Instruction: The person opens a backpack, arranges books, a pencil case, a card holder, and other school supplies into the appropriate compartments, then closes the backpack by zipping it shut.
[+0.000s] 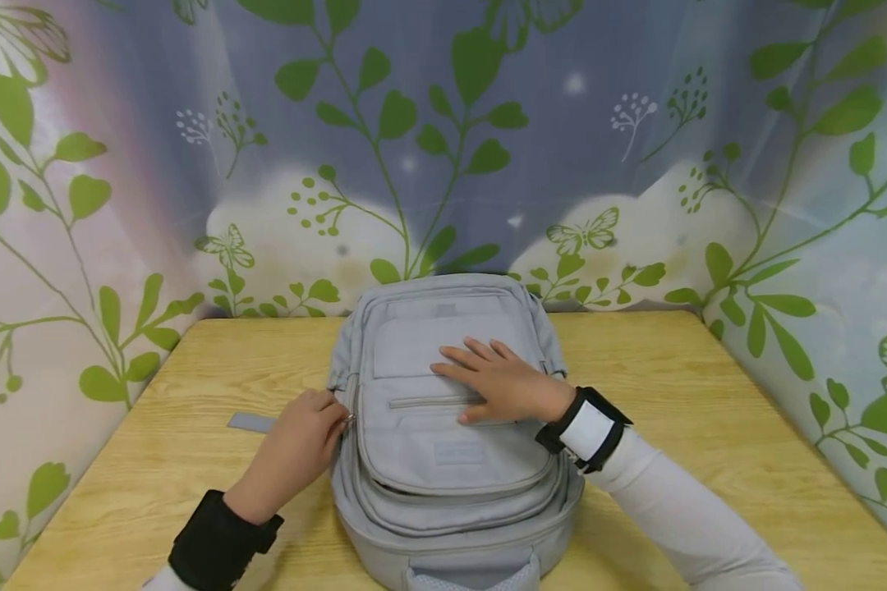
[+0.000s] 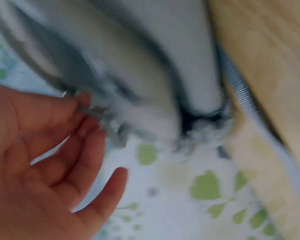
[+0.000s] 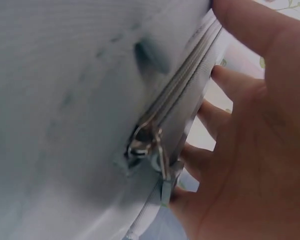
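A light grey backpack [image 1: 406,455] lies on its back on the table, its carry handle [image 1: 473,579] toward me. At its left side, my left hand [image 1: 299,439] pinches a small metal zipper pull [image 1: 351,418] between thumb and forefinger; the left wrist view shows the other fingers loosely bent. My right hand [image 1: 503,382] rests on the front panel with fingers spread, across the short pocket zipper [image 1: 429,402]. In the right wrist view, that zipper's metal slider [image 3: 142,142] sits beside the palm. Along the front compartment's lower edge, a narrow dark gap shows.
A grey strap end [image 1: 250,422] sticks out to the left on the wooden table [image 1: 636,353]. Behind and at both sides hangs a curtain [image 1: 429,189] printed with green leaves and butterflies. Black bands [image 1: 225,538] circle both wrists.
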The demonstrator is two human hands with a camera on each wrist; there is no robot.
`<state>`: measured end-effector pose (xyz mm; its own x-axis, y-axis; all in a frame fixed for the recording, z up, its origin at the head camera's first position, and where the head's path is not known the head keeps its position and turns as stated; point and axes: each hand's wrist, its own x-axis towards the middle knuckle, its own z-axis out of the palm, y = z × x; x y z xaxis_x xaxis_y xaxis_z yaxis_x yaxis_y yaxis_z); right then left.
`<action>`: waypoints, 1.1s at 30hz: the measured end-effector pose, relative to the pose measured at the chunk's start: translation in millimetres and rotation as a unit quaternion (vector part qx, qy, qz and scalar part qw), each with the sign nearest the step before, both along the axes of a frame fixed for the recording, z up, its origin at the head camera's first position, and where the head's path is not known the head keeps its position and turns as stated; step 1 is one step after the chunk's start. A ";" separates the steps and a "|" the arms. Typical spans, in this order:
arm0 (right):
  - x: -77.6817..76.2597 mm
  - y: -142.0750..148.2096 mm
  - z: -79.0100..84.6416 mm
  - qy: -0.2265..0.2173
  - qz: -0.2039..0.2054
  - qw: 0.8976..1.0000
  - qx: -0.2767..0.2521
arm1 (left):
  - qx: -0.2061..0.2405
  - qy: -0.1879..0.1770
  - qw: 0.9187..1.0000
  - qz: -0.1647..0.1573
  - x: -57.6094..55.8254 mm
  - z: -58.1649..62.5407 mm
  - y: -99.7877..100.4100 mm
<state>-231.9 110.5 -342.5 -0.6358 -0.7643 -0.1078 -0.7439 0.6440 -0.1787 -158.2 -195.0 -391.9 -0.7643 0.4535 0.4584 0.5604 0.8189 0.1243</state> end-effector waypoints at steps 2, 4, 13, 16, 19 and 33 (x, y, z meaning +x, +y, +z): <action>0.0 0.0 0.0 0.004 -0.001 1.000 -0.003 | -0.009 -0.019 1.000 -0.007 11.4 5.8 1.8; 0.4 0.0 0.4 0.005 -0.002 1.000 -0.004 | -0.011 -0.048 0.999 -0.015 22.9 9.9 5.4; 5.5 -3.0 0.9 0.001 -0.024 1.000 0.010 | 0.008 -0.180 0.982 -0.055 62.8 14.3 48.2; 7.4 -4.1 0.9 0.005 -0.033 0.999 0.010 | 0.003 -0.189 0.979 -0.076 64.5 12.0 71.7; 8.0 -5.2 -0.7 0.007 -0.034 0.999 -0.001 | -0.009 -0.153 0.983 -0.097 65.6 7.2 94.4; 85.6 3.2 6.8 -0.151 0.088 0.978 -0.115 | 0.066 -0.271 0.955 -0.104 71.4 5.7 91.6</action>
